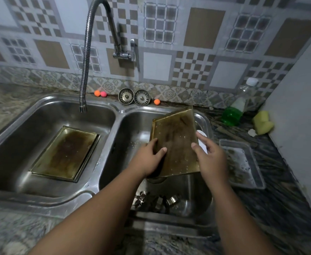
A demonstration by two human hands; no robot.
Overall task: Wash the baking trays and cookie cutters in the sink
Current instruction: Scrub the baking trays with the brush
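In the right basin of the sink, a stained baking tray is held tilted up, its inner face turned toward the camera. Its long axis runs from the near edge of the basin up toward the far right corner, where the top end stands above the rim; whether it rests on the rim cannot be told. Water drops are seen on its face.

The left long edge is gripped by the left hand, with the thumb laid on the inner face and the fingers curled behind. The right long edge is held by the right hand in the same way, thumb on the face. A white object is partly seen behind the tray, by the right fingers; what it is cannot be told.

A second tray lies flat on the floor of the left basin, its long axis running from near left to far right, with steel left bare around it. The tap hangs over that basin, well apart from the held tray.

Cookie cutters lie in the near part of the right basin, below the forearms. Open room is left between the tray and the divider. On the counter just right of the sink a grey plastic tray is set; a green soap bottle and a yellow sponge stand farther back.
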